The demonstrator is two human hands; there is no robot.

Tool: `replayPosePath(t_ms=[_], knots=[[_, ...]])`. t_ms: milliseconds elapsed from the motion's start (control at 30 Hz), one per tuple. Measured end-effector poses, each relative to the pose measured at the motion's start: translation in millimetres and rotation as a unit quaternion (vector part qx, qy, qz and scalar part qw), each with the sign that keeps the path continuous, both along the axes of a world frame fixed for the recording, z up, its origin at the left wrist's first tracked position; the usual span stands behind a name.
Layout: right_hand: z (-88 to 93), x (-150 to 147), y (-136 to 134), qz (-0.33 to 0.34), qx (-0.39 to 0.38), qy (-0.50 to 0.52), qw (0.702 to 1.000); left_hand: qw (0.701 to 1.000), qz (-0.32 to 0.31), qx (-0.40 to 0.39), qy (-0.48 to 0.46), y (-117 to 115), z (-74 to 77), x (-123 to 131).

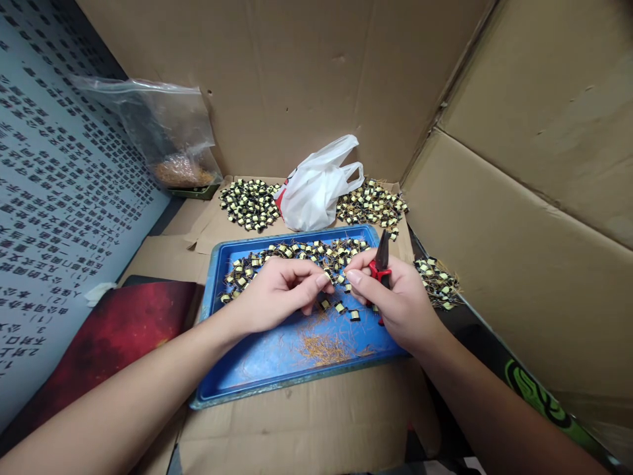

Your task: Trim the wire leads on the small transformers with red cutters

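Note:
Above a blue tray (267,359), my left hand (284,290) pinches a small transformer coil (328,277) with a pale yellow wrap and black ends. My right hand (390,293) is closed around red-handled pliers (382,257), their dark jaws pointing up. Its thumb and forefinger meet close to the coil; whether they grip a fine wire is too small to tell. Many similar coils (291,251) with thin copper leads lie across the tray's far half. A few loose ones (355,315) rest below my hands, beside a scatter of copper wire clippings (324,348).
Behind the tray, a white plastic bag (316,188) stands between two coil piles (250,204) (373,203). Another pile (438,282) lies to the right. A clear zip bag (171,142) holds copper-coloured clippings at the back left. Cardboard walls (316,79) rise behind and right. A dark red mat (133,330) lies left.

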State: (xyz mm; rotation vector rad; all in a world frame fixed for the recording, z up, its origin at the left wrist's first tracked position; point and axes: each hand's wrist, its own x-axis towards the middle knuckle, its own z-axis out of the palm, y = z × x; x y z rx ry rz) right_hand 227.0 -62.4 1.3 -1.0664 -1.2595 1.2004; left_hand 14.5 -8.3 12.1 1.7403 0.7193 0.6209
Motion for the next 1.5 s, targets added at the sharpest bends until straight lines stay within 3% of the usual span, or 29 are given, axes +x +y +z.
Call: replayPosePath(t_ms=[300, 500, 667, 767, 933, 1233, 1500], knots=[[1.2, -1.0, -2.8, -0.020, 0.007, -0.035, 0.999, 1.000, 0.011, -0.009, -0.009, -0.7, -1.1, -0.8], [2.7, -4.1, -8.3, -0.118, 0.155, -0.174, 0.965, 1.000, 0.012, -0.012, -0.001, -2.4, -1.4, -0.5], [2.4, -3.0, -6.6, -0.121, 0.232, -0.208, 0.943, 1.000, 0.005, -0.019, 0.007, -2.3, -2.3, 0.6], [3.1, -1.6, -4.7, -0.108, 0.226, -0.189, 0.949, 1.000, 0.003, -0.029, -0.004, -2.1, -2.8, 1.0], [3.2, -0.1, -4.3, -0.061, 0.140, -0.158, 0.976, 1.000, 0.011, -0.026, -0.003, -2.3, -2.0, 0.7], [1.2, 3.4, -3.0, -0.025, 0.060, -0.086, 0.994, 1.000, 0.011, -0.026, -0.003, -1.7, -2.2, 0.8], [1.6, 5.0, -1.5, -0.018, 0.141, -0.143, 0.979, 0.999, -0.002, -0.038, -0.001, -1.1, -2.0, 0.0]])
